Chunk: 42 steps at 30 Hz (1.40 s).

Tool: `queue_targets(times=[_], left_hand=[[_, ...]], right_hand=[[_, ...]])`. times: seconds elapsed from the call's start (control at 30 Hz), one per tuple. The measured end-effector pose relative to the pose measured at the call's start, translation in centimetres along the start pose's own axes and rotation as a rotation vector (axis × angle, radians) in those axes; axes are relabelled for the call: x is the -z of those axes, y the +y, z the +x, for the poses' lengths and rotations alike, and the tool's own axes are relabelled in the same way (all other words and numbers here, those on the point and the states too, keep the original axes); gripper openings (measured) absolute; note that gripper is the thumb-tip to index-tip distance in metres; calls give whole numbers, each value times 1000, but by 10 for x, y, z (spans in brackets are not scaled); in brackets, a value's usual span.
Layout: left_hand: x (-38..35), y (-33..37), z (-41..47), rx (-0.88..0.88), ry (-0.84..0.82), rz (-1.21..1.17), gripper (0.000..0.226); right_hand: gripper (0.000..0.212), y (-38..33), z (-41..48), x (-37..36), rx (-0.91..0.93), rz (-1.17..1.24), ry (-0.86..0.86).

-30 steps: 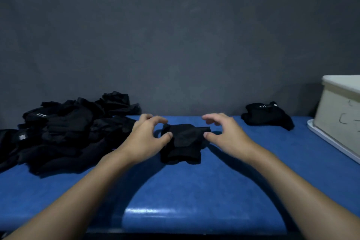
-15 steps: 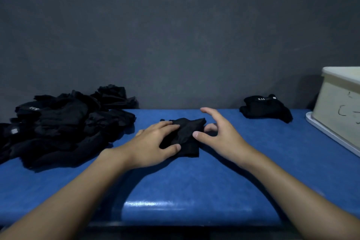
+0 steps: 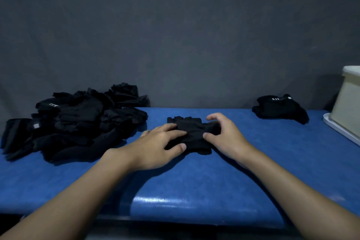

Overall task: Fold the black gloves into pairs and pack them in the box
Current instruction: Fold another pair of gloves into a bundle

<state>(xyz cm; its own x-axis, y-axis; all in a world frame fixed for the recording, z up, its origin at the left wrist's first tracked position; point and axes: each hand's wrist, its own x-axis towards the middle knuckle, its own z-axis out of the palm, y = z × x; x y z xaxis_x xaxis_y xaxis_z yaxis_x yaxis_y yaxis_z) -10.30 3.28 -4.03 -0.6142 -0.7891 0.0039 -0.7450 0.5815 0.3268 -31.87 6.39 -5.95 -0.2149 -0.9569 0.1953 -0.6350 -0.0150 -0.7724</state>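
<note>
My left hand (image 3: 155, 148) lies flat, pinning the gloves (image 3: 191, 128) mid-frame (keeps them aligned). My right hand (image 3: 228, 136) pinches their edge — to fold.

- Table covering (image 3: 194, 181): a blue, faintly mottled surface is spread across the whole width of the view, back to the wall.
- Front edge (image 3: 165, 199): it is rounded downward, and a glossy streak of reflected light is carried on it near the centre.
- Dark strip (image 3: 155, 222): a black band is seen just beneath the front edge.
- Wall (image 3: 175, 35): a plain dark grey backdrop is set directly behind the table.
- White tray (image 3: 339, 132): a flat, rimmed piece is laid at the far right, cut off by the frame.
</note>
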Motion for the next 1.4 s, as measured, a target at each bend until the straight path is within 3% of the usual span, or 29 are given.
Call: queue_targets(times=[0.2, 0.3, 0.47, 0.6, 0.67, 0.77, 0.9, 1.13, 1.3, 1.4], left_hand=[[0, -1, 2, 21, 38, -58, 45], [-2, -2, 2, 20, -1, 16, 45], [5, -1, -1, 1, -35, 45, 36], [8, -1, -3, -35, 13, 6, 28], [5, -3, -3, -75, 91, -38, 35], [3, -3, -2, -126, 146, -102, 54], [-1, -4, -2, -55, -21, -13, 86], [0, -7, -1, 12, -99, 110, 71], [-1, -10, -2, 0, -57, 36, 93], [2, -10, -6, -15, 43, 78, 96]], right_hand=[[55, -4, -5, 4, 36, -70, 9], [47, 1, -6, 3, 16, -147, -36], [50, 4, -1, 0, 3, 48, -10], [29, 1, -6, 8, 16, -131, -89], [36, 0, -9, 11, 56, -183, -69], [41, -1, -12, 13, 201, -47, -47], [57, 1, -14, 13, 203, -123, -198], [57, -4, -17, 15, 246, -387, -230], [62, -4, -15, 20, 297, -149, -222], [56, 2, -14, 20, 301, -185, -290]])
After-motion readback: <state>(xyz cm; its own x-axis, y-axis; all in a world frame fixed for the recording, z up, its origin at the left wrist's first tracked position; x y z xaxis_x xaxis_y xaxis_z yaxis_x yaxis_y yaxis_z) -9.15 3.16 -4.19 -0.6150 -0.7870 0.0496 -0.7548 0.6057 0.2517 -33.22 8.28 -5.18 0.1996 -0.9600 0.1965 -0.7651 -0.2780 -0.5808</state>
